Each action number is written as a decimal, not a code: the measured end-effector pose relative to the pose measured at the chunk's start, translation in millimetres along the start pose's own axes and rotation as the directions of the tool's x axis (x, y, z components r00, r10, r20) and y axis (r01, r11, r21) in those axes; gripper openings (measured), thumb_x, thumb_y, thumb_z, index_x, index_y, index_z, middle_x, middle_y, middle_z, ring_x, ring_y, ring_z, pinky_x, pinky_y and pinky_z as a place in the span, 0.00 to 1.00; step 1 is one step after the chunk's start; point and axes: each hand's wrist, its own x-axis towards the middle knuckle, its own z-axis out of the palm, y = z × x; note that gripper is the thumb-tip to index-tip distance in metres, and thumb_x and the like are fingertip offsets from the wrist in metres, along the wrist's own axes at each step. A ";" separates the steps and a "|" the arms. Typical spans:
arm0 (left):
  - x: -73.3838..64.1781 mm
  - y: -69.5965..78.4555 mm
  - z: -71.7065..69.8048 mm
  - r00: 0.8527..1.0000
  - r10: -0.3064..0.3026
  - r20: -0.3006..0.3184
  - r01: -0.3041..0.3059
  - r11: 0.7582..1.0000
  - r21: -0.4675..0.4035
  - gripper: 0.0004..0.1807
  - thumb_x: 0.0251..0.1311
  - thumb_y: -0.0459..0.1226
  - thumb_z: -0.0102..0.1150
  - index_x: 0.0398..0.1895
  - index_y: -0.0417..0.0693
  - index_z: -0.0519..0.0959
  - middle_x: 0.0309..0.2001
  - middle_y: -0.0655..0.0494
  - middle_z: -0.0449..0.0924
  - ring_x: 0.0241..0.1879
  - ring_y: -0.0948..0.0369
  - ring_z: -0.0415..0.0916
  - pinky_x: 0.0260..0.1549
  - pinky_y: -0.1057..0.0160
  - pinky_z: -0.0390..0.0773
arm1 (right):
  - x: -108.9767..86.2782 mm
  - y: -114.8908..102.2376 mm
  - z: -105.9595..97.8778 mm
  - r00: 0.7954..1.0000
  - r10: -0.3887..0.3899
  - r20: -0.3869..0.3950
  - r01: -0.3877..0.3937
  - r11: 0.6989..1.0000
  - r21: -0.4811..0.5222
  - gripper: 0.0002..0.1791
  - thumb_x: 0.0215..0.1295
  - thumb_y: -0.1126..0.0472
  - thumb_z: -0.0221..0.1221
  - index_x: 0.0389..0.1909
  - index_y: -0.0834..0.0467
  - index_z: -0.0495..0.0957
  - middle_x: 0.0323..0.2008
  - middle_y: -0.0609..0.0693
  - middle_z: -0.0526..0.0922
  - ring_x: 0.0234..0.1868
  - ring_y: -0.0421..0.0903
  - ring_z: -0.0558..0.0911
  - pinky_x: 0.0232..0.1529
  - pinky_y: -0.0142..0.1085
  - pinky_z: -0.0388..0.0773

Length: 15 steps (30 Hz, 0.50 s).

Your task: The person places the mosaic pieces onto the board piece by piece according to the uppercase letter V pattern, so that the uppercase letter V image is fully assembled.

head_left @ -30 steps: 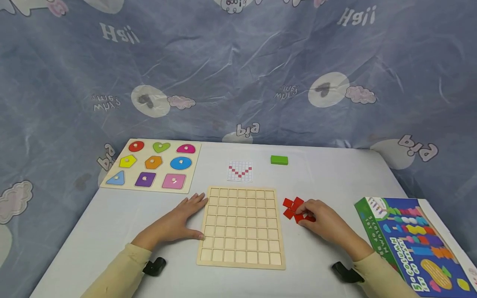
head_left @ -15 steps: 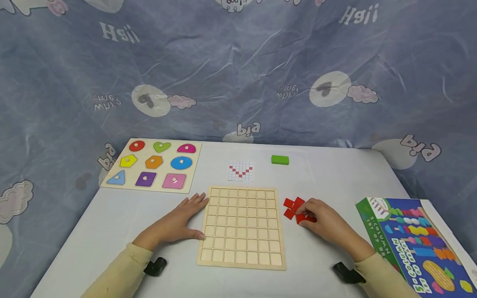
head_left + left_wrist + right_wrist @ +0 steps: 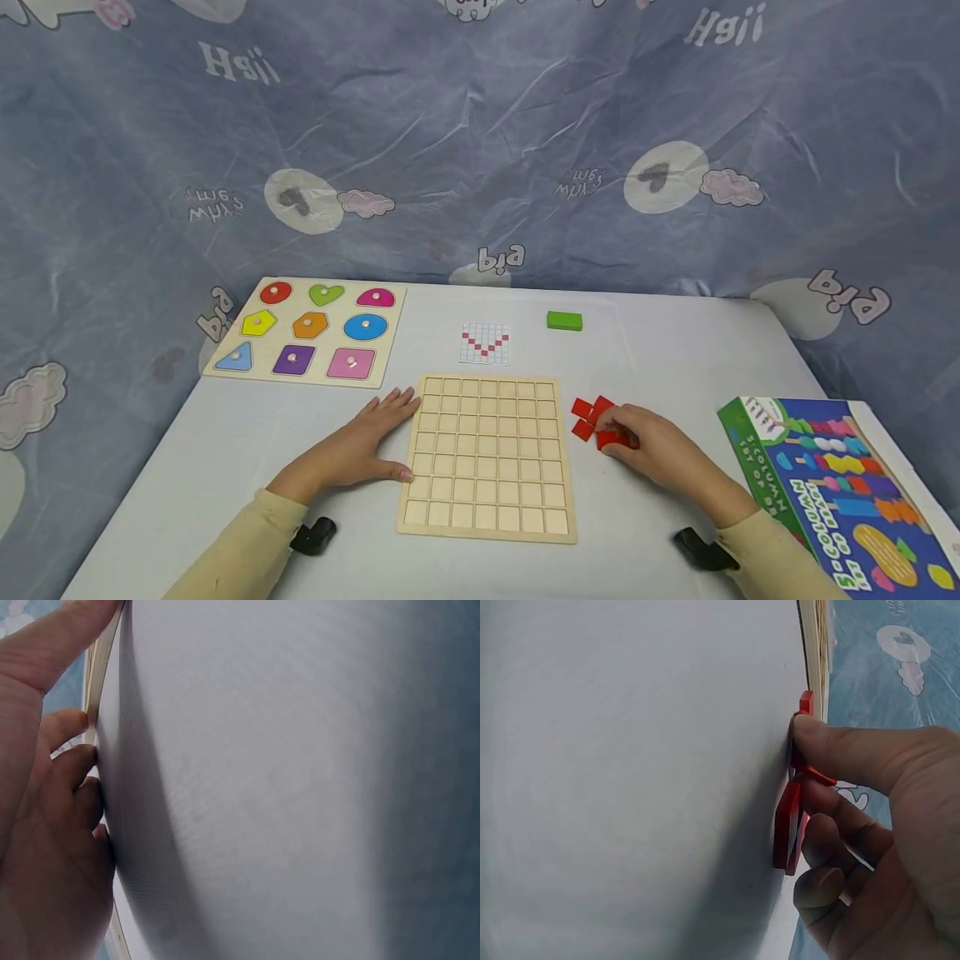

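Note:
A wooden grid board (image 3: pixel 486 458) with bare square cells lies flat on the white table. Against its left edge rests my left hand (image 3: pixel 358 446), fingers spread and thumb touching the frame. To the board's right is a small cluster of red square tiles (image 3: pixel 582 430). My right hand (image 3: pixel 651 442) pinches one red tile (image 3: pixel 799 754) between thumb and forefinger, low over the table. More red tiles (image 3: pixel 786 825) show beneath its fingers in the right wrist view; the hand partly hides the cluster in the head view.
Behind the board lies a small pattern card (image 3: pixel 485 343) with a red V. A green block (image 3: pixel 565 321) is to its right. A shape puzzle board (image 3: pixel 307 333) sits back left; a colourful game box (image 3: pixel 840 492) stands at the right.
My right fingers have shifted very slightly at the red tiles, and the tile under the thumb has turned a little. My left hand stays at the board's edge.

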 end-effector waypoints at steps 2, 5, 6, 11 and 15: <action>0.3 0.7 -0.2 1.000 -0.002 -0.001 0.002 1.000 -0.001 0.61 0.46 0.60 0.77 0.81 0.49 0.57 0.81 0.48 0.50 0.80 0.47 0.42 0.78 0.44 0.43 | -0.6 -0.1 -0.8 1.000 -0.010 0.006 0.010 1.000 0.017 0.15 0.60 0.64 0.72 0.43 0.46 0.80 0.33 0.37 0.77 0.35 0.38 0.73 0.35 0.31 0.76; 0.5 1.1 -0.3 1.000 -0.006 -0.001 0.006 1.000 -0.004 0.61 0.46 0.59 0.77 0.80 0.48 0.58 0.81 0.48 0.50 0.80 0.47 0.42 0.78 0.44 0.43 | -1.4 -0.1 -2.4 1.000 -0.029 0.010 0.029 0.998 0.051 0.14 0.62 0.65 0.70 0.43 0.45 0.80 0.31 0.36 0.76 0.33 0.37 0.73 0.33 0.30 0.75; 0.5 1.1 -0.2 1.000 -0.007 -0.001 0.007 1.000 -0.004 0.61 0.46 0.60 0.77 0.80 0.48 0.58 0.81 0.48 0.50 0.80 0.47 0.42 0.78 0.44 0.43 | -1.6 -0.1 -2.8 0.999 -0.036 0.010 0.036 0.997 0.061 0.14 0.62 0.66 0.70 0.43 0.45 0.80 0.31 0.36 0.75 0.33 0.37 0.73 0.33 0.30 0.74; 0.2 1.8 -0.5 1.000 -0.013 0.000 0.013 1.000 -0.005 0.61 0.46 0.59 0.77 0.80 0.48 0.58 0.81 0.48 0.50 0.80 0.47 0.42 0.78 0.43 0.43 | -0.9 0.1 -3.9 0.999 -0.045 0.011 0.044 0.994 0.097 0.15 0.64 0.68 0.68 0.43 0.45 0.80 0.29 0.37 0.76 0.31 0.36 0.73 0.31 0.29 0.74; 0.0 3.2 -1.2 1.000 -0.016 0.000 0.016 1.000 -0.005 0.61 0.46 0.58 0.78 0.80 0.47 0.57 0.81 0.48 0.50 0.80 0.47 0.42 0.78 0.43 0.43 | 0.3 -3.0 -3.7 0.999 -0.050 0.001 0.050 0.990 0.129 0.15 0.64 0.68 0.67 0.44 0.44 0.80 0.28 0.38 0.74 0.30 0.37 0.73 0.30 0.29 0.74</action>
